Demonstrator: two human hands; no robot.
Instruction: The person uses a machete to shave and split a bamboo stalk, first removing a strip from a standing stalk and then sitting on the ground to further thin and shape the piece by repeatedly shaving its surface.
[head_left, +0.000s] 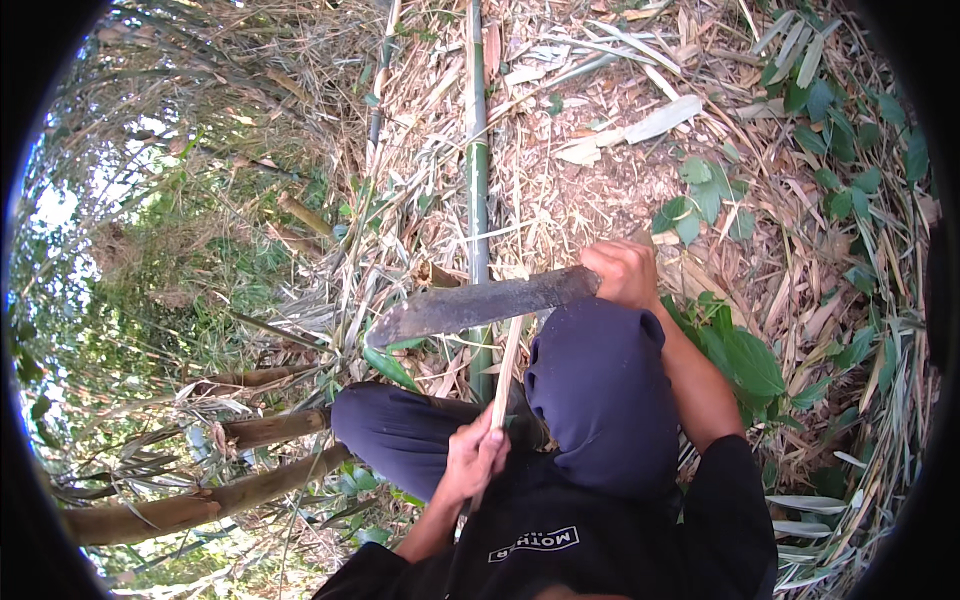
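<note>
My right hand (pixel 622 274) is closed round the handle of a machete (pixel 480 304), beside my raised right knee. Its broad dark blade points left and lies across a thin, pale bamboo strip (pixel 507 372). My left hand (pixel 477 452) grips the lower part of that strip in front of my body. The strip runs up past the blade, which hides a short stretch of it; I cannot tell whether the two touch. Behind the blade a long green bamboo pole (pixel 477 180) extends away from me along the ground.
Dry leaves and shavings cover the ground (pixel 610 200). Thick brown bamboo stems (pixel 200 510) stand at the lower left. Green leafy plants (pixel 740 360) grow by my right arm, with more at the far right. A pale dry sheath (pixel 640 128) lies ahead.
</note>
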